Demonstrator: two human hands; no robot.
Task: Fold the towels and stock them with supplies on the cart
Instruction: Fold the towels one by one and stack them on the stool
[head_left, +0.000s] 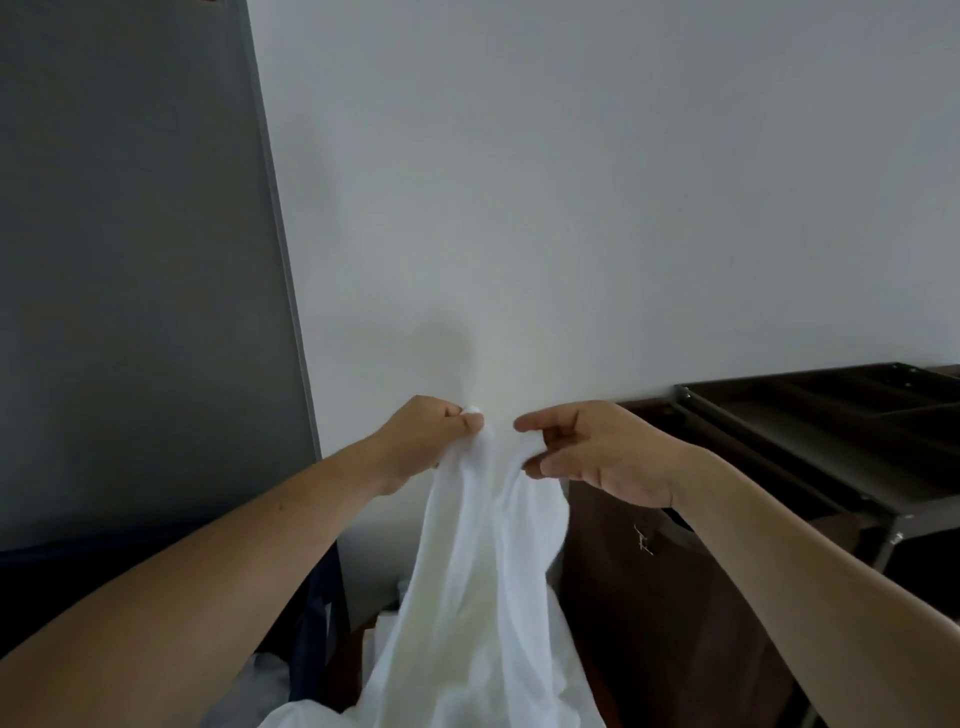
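Note:
A white towel (483, 582) hangs down in front of me, held up at chest height before the white wall. My left hand (431, 436) is closed on the towel's top edge at the left. My right hand (587, 447) pinches the top edge just to the right, thumb and fingers on the cloth. The two hands are close together, a small gap apart. The towel's lower part runs out of the bottom of the view. The dark cart (831, 431) stands at the right, its top tray divided into compartments.
A grey door or panel (135, 260) fills the left side. A dark brown bag or side panel (665, 597) hangs on the cart's left end. Below left there is a dark blue fabric bin (311, 623) with more white cloth (270, 675) inside.

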